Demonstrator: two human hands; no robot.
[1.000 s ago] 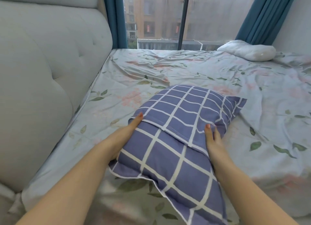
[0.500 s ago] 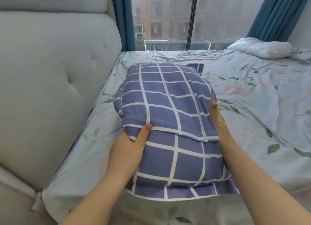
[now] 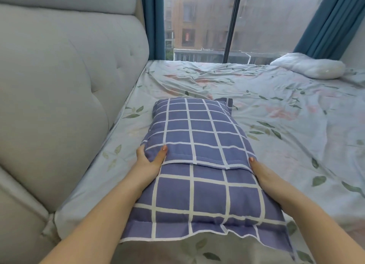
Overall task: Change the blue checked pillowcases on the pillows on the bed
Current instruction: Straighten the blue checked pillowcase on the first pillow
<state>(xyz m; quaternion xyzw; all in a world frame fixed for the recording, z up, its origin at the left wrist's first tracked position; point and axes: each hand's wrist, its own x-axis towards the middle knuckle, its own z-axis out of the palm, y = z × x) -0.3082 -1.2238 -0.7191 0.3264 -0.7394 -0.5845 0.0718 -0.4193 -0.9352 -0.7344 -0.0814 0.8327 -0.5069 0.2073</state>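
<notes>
Gripping the blue checked pillow (image 3: 199, 141) at six o'clock on the bed (image 3: 286, 125), the left hand (image 3: 148, 162) pinches its edge beside the flap (image 3: 207, 159), thumb on top. The right hand (image 3: 263, 173) lies along the opposite side with its fingers hidden, so its grip cannot be told. A lopsided pull would likely bunch the cloth or drag the rumpled floral bedding. A padded headboard (image 3: 59, 89) stands at nine o'clock, a window (image 3: 197, 22) at twelve and a bare white pillow (image 3: 308, 69) at two.

Home bedroom: bed (image 3: 256, 109), padded headboard (image 3: 69, 85), curtains (image 3: 324, 22).
</notes>
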